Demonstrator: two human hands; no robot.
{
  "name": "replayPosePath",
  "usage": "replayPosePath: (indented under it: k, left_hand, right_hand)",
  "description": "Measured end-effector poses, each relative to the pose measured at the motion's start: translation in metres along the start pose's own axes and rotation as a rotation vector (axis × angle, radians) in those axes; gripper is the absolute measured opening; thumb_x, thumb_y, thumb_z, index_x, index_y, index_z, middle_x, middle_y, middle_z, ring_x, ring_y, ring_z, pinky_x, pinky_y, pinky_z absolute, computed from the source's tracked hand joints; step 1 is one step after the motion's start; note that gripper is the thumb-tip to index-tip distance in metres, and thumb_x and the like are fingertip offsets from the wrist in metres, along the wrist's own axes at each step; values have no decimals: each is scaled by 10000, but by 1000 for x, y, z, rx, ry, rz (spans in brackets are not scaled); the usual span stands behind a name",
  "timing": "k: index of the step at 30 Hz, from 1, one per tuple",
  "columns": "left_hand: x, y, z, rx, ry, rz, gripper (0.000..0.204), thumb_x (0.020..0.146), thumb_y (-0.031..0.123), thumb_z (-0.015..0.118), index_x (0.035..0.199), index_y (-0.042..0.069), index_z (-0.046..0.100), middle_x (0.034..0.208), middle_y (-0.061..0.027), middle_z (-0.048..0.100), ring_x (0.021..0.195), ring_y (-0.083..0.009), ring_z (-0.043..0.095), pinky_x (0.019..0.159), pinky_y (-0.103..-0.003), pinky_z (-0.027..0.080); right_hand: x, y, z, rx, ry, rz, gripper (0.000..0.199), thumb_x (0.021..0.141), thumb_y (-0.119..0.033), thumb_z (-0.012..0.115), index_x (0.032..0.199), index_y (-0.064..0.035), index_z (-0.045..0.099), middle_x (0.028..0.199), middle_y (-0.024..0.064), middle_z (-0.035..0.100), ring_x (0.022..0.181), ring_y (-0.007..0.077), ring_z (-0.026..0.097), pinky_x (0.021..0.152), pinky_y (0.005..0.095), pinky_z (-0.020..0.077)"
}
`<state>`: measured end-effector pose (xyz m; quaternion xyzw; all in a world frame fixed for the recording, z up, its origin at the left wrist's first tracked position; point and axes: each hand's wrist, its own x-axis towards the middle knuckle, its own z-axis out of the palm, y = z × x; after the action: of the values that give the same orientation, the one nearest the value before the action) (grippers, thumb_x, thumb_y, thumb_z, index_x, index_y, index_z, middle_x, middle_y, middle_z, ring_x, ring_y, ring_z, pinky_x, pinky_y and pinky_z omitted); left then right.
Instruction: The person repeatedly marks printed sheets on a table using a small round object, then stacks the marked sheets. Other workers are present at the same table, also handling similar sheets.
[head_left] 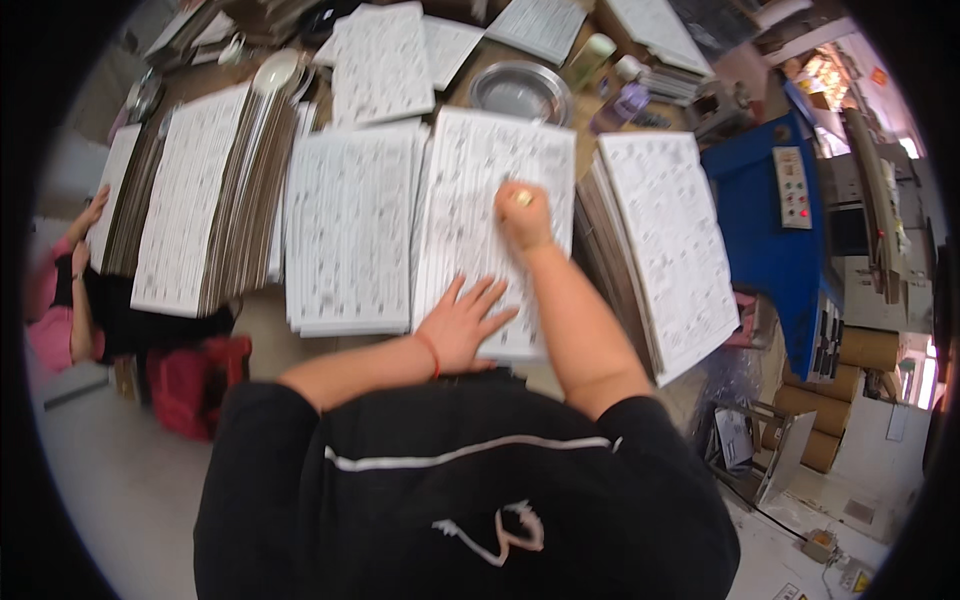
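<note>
1. Other things around: printed white stacks crowd the desk (268,322). Just left of the middle lies a bluish-white stack (350,230); right of the middle, a tall leaning stack (672,250) fans out its brownish edges. Another tall stack (187,205) leans at the left of the frame.
2. At the upper centre, a round metal dish (520,93) sits just beyond the middle pile, with a purple bottle (627,104) near its right side and a loose sheet (385,65) to its left. A blue machine (755,205) with a control panel (791,190) stands at the right.
3. At the left edge of the frame, a co-worker's hand (97,207) touches the outermost stack (115,185); a red stool (203,385) stands below.
4. The middle pile (455,215) lies at the centre, in front of the person. Its top sheet is white, covered with rows of small dark marks.
5. The left hand (465,325) lies palm down on its lower part, its grip spread. The right hand (523,212) is over its upper right part, its grip curled round a small yellowish object (524,198), mostly hidden by the fingers.
6. Edges: the left neighbour sits close against the pile; on the right, the leaning stack leaves a narrow gap. The pile's near edge faces the person's black shirt (460,500).
</note>
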<state>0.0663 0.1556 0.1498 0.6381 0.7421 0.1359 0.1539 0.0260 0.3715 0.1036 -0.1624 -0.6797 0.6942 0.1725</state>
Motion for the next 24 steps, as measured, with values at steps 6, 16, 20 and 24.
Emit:
replayPosePath:
  k: [6, 16, 20, 24]
  left_hand:
    - [-7, 0, 17, 9, 34, -14, 848, 765, 558, 693, 1464, 193, 381, 1538, -176, 275, 1430, -335, 249, 1146, -571, 181]
    - [-7, 11, 23, 9, 97, 8, 772, 728, 252, 749, 1423, 152, 428, 1501, -247, 306, 1417, -399, 265, 1135, -555, 239]
    - [-17, 10, 15, -116, 103, 53, 668, 744, 134, 713, 1370, 109, 484, 1470, -267, 347, 1374, -425, 340, 1131, -496, 295]
    - [-55, -5, -23, -269, 170, 121, 615, 772, 54, 681, 1355, 47, 486, 1442, -236, 415, 1341, -382, 414, 1098, -449, 361]
  right_hand:
    - [-71, -33, -4, 31, -173, -5, 178, 720, -54, 508, 552, 3, 494, 555, 54, 504, 512, 114, 430, 488, 267, 332]
    - [-70, -45, -18, 211, -59, 55, 188, 761, -75, 500, 617, 19, 578, 618, 79, 578, 559, 146, 496, 575, 286, 417]
    - [-93, -54, -54, 222, 120, -129, 149, 802, -70, 544, 725, 22, 632, 758, 122, 649, 738, 219, 611, 784, 375, 493]
    - [-124, -86, -68, 304, 73, -377, 231, 803, -132, 461, 593, -36, 470, 643, 103, 517, 649, 196, 453, 795, 375, 397]
